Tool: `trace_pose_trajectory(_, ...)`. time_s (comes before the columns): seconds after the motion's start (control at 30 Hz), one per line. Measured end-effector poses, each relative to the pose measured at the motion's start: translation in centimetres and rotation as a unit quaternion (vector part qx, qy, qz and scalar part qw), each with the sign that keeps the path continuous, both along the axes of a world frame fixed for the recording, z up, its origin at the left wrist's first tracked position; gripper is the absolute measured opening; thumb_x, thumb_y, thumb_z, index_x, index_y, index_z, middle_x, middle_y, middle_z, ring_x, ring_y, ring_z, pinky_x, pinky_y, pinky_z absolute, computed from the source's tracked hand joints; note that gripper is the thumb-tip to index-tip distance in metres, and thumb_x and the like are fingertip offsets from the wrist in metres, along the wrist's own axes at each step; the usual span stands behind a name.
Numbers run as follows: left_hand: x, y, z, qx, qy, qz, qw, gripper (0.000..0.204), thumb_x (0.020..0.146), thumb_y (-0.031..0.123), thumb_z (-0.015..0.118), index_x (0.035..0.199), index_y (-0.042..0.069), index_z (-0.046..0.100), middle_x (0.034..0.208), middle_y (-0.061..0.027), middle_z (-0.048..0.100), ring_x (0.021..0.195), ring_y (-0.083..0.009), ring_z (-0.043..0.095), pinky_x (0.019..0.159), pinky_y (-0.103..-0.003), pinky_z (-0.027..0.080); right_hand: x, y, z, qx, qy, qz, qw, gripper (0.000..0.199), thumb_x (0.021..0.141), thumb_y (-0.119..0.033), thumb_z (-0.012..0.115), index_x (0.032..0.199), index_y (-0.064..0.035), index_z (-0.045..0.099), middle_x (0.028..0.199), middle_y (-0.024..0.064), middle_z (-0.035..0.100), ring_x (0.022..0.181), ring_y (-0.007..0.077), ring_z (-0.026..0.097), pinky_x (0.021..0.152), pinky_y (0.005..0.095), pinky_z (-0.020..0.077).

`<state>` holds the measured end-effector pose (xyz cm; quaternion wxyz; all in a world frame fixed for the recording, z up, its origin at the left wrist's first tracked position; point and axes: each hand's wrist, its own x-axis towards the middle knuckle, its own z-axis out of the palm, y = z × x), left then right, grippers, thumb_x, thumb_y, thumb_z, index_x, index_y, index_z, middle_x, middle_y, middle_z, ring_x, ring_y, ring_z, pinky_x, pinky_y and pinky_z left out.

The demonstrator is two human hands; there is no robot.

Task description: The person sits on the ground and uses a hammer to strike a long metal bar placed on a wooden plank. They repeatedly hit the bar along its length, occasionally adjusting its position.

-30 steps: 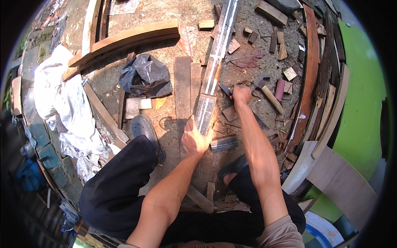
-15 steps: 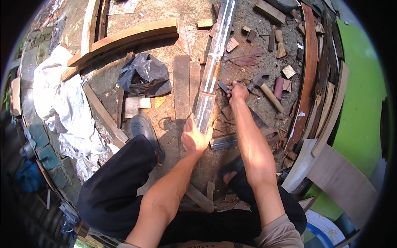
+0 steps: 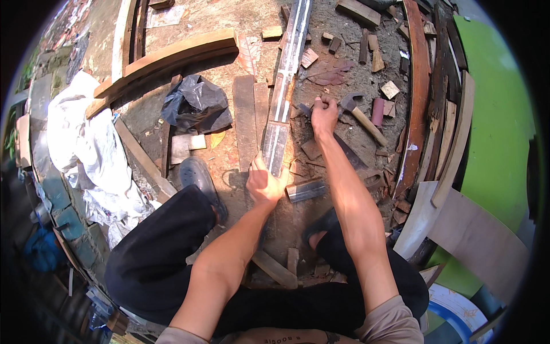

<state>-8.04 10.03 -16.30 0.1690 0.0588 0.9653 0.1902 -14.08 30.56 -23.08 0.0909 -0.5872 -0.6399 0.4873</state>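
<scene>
- Far left: a white cloth [image 3: 86, 126] lies heaped; right of it, on the ground, sits a black bag [image 3: 197, 103].
- Left hand [image 3: 266, 182]: wrapped round the near end of a long bar [image 3: 278, 106].
- Bar: runs from the left hand to the far edge of view, just right of two planks [image 3: 244, 114]. The step in hand looks like steadying it.
- Dark strip [image 3: 305, 110]: just right of the bar, beside the right hand [image 3: 325, 114].
- Offcut [image 3: 306, 189]: near side, right of the bar's near end.
- Right hand: curled narrow; I cannot tell whether it holds the strip. The next move seems to call for a sure pinch there and a firm left hold.
- Saw [image 3: 351, 153]: partly hidden by the right forearm [image 3: 355, 212].
- Hammer [image 3: 366, 123]: right of the right hand, head far, handle slanting near and right.
</scene>
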Motion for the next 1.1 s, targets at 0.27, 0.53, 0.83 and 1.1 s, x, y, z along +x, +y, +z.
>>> trace_pose_trajectory(0.27,0.0,0.3,-0.1,-0.006,0.018,-0.003,1.0,0.073,0.073,0.039,0.074,0.129,0.001,0.047,0.115,-0.022,0.06,0.106,-0.0385,0.06,0.089,-0.046,0.05,2.7,0.6,2.3,0.04,0.129,-0.047,0.99,0.02,0.1,-0.021,0.048,0.111,-0.0039,0.046,0.091,0.0134,0.069,0.086,0.0257,0.067,0.08,0.04,0.0475)
trace_pose_trajectory(0.53,0.0,0.4,-0.1,-0.019,-0.023,0.01,1.0,0.08,0.072,0.041,0.076,0.134,0.003,0.042,0.125,-0.0208,0.057,0.117,-0.037,0.055,0.098,-0.047,0.045,4.0,1.7,3.6,0.281,0.074,0.125,0.949,0.018,0.101,-0.019,0.048,0.115,-0.0063,0.047,0.089,0.0183,0.069,0.082,0.0359,0.068,0.068,0.0471,0.0491)
trace_pose_trajectory(0.83,-0.1,0.5,0.1,-0.029,-0.026,0.01,0.999,0.076,0.075,0.042,0.072,0.132,0.001,0.044,0.12,-0.0222,0.058,0.113,-0.0381,0.057,0.095,-0.048,0.047,1.0,1.6,6.0,0.082,0.153,0.272,0.947,0.026,0.095,-0.029,0.06,0.117,-0.0146,0.066,0.095,0.0137,0.072,0.085,0.0272,0.069,0.079,0.039,0.0513)
trace_pose_trajectory(1.1,0.0,0.0,-0.3,-0.012,-0.027,0.0,1.0,0.072,0.074,0.04,0.073,0.128,-0.001,0.047,0.115,-0.0241,0.06,0.107,-0.0392,0.059,0.091,-0.047,0.049,-2.1,0.7,6.1,-0.059,0.004,0.463,0.884,0.026,0.087,-0.024,0.069,0.107,-0.0068,0.07,0.091,0.0164,0.071,0.086,0.0232,0.069,0.079,0.037,0.0519)
